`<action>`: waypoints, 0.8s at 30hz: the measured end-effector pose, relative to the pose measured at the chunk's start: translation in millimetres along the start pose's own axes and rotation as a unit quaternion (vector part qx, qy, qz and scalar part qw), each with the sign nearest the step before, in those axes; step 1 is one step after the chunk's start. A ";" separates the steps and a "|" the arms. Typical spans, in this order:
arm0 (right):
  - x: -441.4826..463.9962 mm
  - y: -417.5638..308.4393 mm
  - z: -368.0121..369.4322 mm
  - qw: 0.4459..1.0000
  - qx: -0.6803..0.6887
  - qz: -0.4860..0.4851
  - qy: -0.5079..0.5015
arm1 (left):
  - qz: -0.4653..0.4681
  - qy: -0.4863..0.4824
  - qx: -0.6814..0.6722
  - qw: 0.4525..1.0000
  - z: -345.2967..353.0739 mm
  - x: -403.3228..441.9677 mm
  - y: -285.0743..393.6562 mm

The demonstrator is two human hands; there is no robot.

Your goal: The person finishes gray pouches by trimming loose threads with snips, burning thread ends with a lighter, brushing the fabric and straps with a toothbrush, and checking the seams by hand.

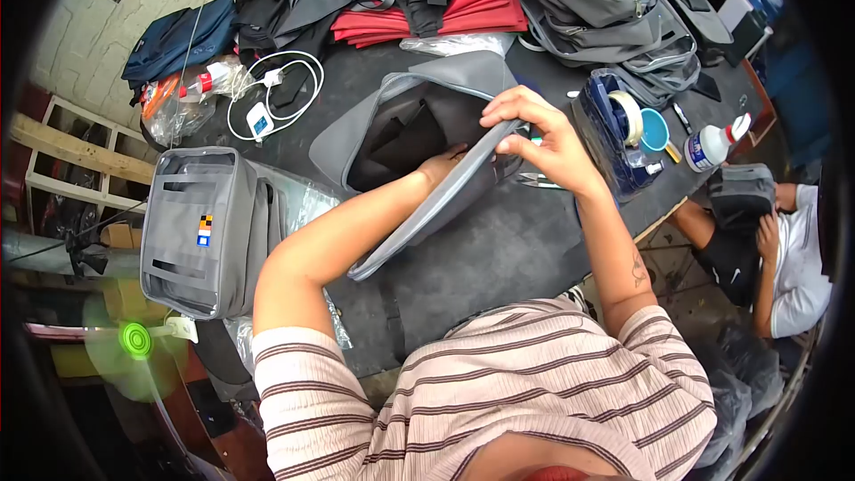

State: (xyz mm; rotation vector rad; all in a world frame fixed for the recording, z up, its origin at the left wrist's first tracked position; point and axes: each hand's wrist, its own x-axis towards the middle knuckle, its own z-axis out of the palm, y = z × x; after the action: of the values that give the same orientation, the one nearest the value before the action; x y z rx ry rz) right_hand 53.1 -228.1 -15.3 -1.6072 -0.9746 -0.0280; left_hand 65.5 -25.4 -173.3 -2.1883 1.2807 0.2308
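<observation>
A grey bag (427, 205) lies unzipped on the dark table, its mouth wide open and its black lining showing. My left hand (436, 165) reaches inside; its fingers are hidden in the bag. With fingers and thumb, my right hand (534, 129) pinches the bag's zippered edge at the upper right. Small metal snips (539, 181) lie just below the right hand, partly hidden by it. Left of the open bag stands another grey bag (191, 232) with a small coloured patch.
Folded red cloth (427, 13), stacked grey bags (606, 9) and a coiled white cable (307, 93) lie at the back. A blue cup (655, 129) and white bottle (712, 144) stand right. A fan (135, 339) spins lower left. Another person (797, 258) sits at the right.
</observation>
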 end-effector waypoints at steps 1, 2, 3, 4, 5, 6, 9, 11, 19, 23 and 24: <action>1.4 -0.4 1.4 1.000 0.020 0.011 -0.002 | -0.020 0.097 0.152 0.983 25.6 11.6 1.8; 2.0 0.5 2.3 1.000 0.016 0.006 0.003 | -0.040 0.191 0.296 0.935 51.2 22.3 6.3; 3.1 2.6 3.2 1.000 0.013 -0.001 0.008 | -0.008 0.114 -0.141 0.983 60.7 29.4 4.9; 2.6 5.5 4.0 1.000 0.012 0.003 0.011 | -0.036 0.126 -0.589 0.798 27.5 14.3 4.6; 2.1 3.6 5.8 0.999 -0.009 0.007 0.033 | -0.061 0.111 -0.897 0.423 -6.6 -5.2 6.0; 0.6 4.8 5.3 0.999 -0.033 -0.004 0.038 | -0.063 0.111 -0.897 0.423 -1.1 -9.1 1.3; -2.1 0.6 -4.9 0.992 -0.115 -0.022 0.047 | -0.118 -0.035 -0.717 0.686 -35.1 -66.0 -23.7; -2.3 -4.9 -8.3 0.991 -0.123 0.003 0.051 | -0.028 -0.050 -0.768 0.638 -83.0 -118.8 -47.9; 9.6 -0.3 5.9 0.983 -0.142 0.009 0.111 | -0.131 0.201 -0.778 0.580 -148.5 -214.9 -44.4; 6.1 7.0 7.8 0.972 -0.153 -0.031 0.173 | -0.239 0.285 -0.664 0.648 -155.1 -210.6 -22.7; 1.1 14.4 10.7 0.970 -0.111 -0.028 0.216 | -0.271 0.292 -0.600 0.694 -162.6 -210.8 -21.0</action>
State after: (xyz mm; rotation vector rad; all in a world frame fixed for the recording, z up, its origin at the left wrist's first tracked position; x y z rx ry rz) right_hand 57.2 -217.9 -29.6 -1.6799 -0.6922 -0.5222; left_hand -49.7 46.2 56.7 -3.9259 0.6320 0.1277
